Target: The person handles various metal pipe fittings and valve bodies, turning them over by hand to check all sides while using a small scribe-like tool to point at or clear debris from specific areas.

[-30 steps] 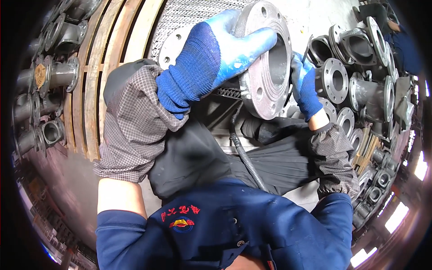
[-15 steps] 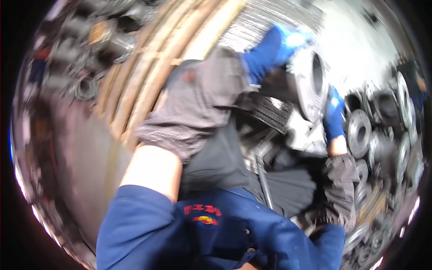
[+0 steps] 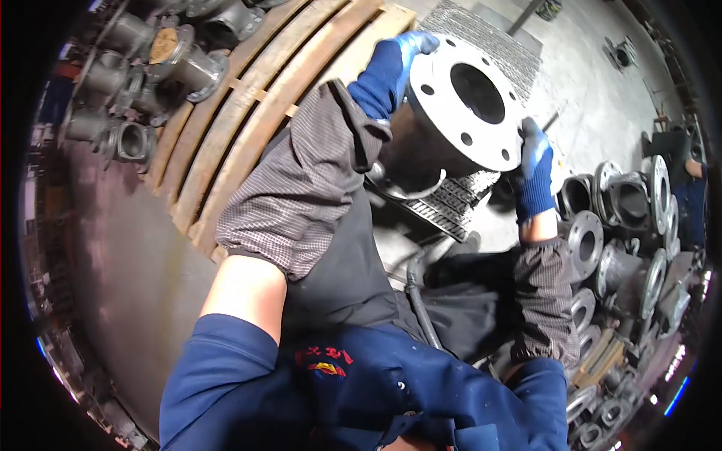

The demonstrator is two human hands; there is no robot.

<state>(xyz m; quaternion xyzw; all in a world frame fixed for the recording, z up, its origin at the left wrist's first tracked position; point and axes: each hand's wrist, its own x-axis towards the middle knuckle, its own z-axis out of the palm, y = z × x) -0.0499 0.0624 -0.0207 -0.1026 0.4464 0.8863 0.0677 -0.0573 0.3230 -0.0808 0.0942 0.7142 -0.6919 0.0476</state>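
Note:
In front of me a grey flanged pipe fitting (image 3: 492, 64) is tilted so that its round flange face, with bolt holes around a dark bore, is turned upward. My left hand (image 3: 397, 69), in a blue glove, is closed on the far left rim of that flange. On the flange's right rim my right hand (image 3: 535, 158), gloved the same way, grips with the thumb near the edge. The fitting's dark body slants down to the near left, where part of a second flange (image 3: 391, 188) shows. A ridged metal surface (image 3: 462, 195) lies under and behind it.
A slatted wooden pallet (image 3: 263, 98) stands to the left, with several grey castings (image 3: 192, 68) beyond it. Flanged fittings (image 3: 587, 244) crowd the right side. Between my legs runs a dark hose (image 3: 423, 308). A small casting (image 3: 623, 54) sits on the floor at far right.
The fitting has turned from nearly edge-on to flange face up and moved left. Both hands have stayed on it, the left moving left and the right slightly left.

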